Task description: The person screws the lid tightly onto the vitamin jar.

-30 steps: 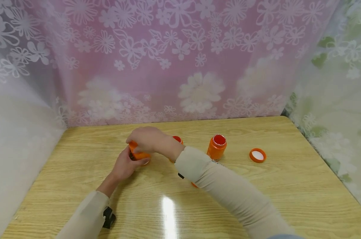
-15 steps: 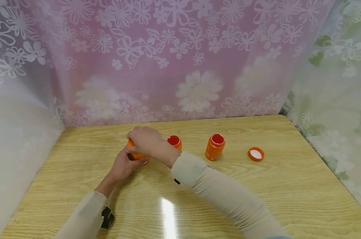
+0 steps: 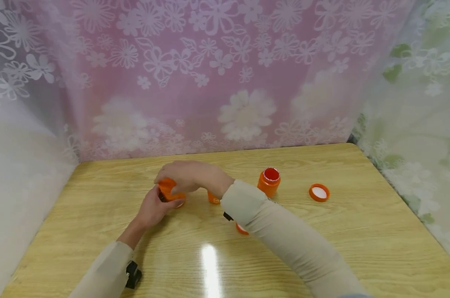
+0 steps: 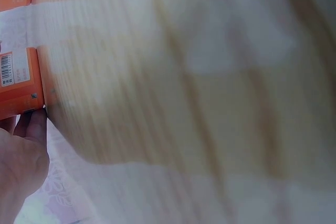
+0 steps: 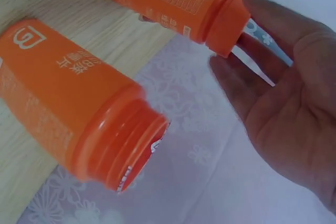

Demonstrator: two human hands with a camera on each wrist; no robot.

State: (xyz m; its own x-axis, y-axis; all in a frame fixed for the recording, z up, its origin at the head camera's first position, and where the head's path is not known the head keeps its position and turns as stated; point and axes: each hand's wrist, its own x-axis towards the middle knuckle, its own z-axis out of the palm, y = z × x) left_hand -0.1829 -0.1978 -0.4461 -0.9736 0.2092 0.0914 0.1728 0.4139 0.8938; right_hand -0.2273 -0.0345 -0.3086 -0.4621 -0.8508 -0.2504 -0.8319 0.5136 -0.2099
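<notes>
My left hand point(image 3: 154, 209) grips an orange bottle point(image 5: 178, 3) standing on the table at left. The bottle's orange screw cap point(image 5: 228, 24) is on its neck, and my right hand point(image 3: 187, 176) holds it between thumb and fingers from above. In the left wrist view, fingers point(image 4: 35, 127) lie against the bottle's side near its base. An uncapped orange bottle point(image 5: 79, 93) stands just right of the held one; in the head view my right wrist hides much of this bottle point(image 3: 213, 198).
Farther right stands another uncapped orange bottle point(image 3: 268, 184) with a torn silvery seal at its rim. One loose cap point(image 3: 319, 192) lies inside up on the wooden table point(image 3: 359, 240). Another loose cap point(image 3: 241, 229) is partly under my right sleeve. A floral curtain point(image 3: 225, 103) hangs behind.
My right wrist has lifted and its fingers have shifted on the cap, covering the middle bottle's mouth again. My left hand keeps its grip on the bottle in place.
</notes>
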